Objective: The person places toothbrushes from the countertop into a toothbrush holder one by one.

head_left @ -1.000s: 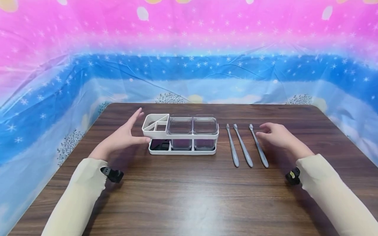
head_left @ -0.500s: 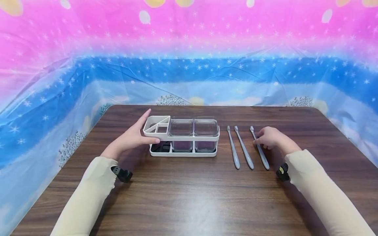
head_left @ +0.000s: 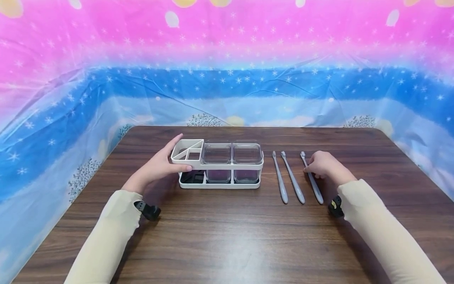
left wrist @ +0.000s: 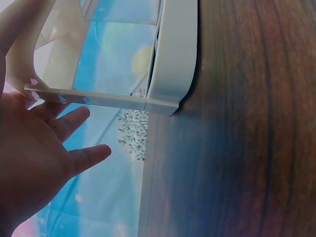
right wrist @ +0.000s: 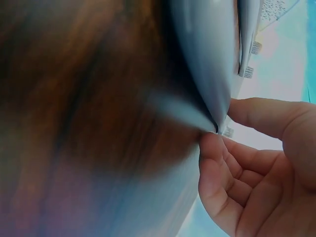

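A white two-tier toothbrush holder (head_left: 220, 185) stands on the table in the head view, with two clear cups (head_left: 247, 154) in its right part and divided slots at its left. My left hand (head_left: 157, 167) grips the left end of its upper tier, thumb across the front and fingers behind. In the left wrist view two fingers of this left hand (left wrist: 39, 163) stretch out free below the holder's frame (left wrist: 173, 54). My right hand (head_left: 324, 165) pinches the rightmost grey toothbrush (head_left: 313, 187) just below its head, which lies on the table. Thumb and index finger of the right hand (right wrist: 256, 182) meet at its handle (right wrist: 210, 49).
Two more grey toothbrushes, a left one (head_left: 280, 179) and a middle one (head_left: 293, 179), lie side by side between the holder and my right hand. The brown wooden table (head_left: 227, 236) ends at a patterned pink and blue cloth (head_left: 227, 83) behind.
My left hand has moved right and closed round the holder's left end. The right hand has come left and down, and its fingertips now pinch the rightmost toothbrush.
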Motion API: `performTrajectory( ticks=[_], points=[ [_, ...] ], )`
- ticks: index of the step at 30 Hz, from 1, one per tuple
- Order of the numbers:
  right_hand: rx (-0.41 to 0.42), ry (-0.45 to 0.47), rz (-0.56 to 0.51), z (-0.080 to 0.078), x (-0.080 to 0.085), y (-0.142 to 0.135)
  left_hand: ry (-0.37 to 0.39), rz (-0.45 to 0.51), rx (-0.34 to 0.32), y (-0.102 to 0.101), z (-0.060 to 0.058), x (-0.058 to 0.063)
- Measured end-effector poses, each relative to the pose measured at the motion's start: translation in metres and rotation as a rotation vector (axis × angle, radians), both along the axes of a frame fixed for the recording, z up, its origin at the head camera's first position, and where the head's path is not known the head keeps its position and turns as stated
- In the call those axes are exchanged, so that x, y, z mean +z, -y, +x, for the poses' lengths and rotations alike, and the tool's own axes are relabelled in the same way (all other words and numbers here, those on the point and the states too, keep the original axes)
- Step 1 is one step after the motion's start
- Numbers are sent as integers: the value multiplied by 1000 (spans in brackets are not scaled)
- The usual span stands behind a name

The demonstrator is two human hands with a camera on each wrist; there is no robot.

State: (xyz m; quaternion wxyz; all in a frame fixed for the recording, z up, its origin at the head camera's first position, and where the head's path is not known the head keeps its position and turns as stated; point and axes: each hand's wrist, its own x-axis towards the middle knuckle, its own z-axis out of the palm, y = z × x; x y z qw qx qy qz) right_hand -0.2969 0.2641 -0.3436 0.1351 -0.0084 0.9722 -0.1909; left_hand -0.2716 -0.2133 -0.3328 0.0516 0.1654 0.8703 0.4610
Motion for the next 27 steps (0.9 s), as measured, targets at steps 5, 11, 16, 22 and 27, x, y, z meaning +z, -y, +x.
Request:
performTrajectory(
  ticks=[5, 11, 16, 22, 27],
  points=[
    [-13, -11, -19, -2, -2, 0, 38, 29, 6, 0, 1, 0],
    [-7, -38, -32, -3, 1, 1, 57, 75, -12, 0, 1, -2],
    [20, -76, -53, -2, 12, 4, 61, 87, -16, 0, 1, -3],
    [31, -69, 1, -2, 15, 13, 58, 73, 3, 1, 1, -3],
    [0, -27, 15, -2, 8, 17, 63, 62, 2, 0, 1, -4]
  ],
)
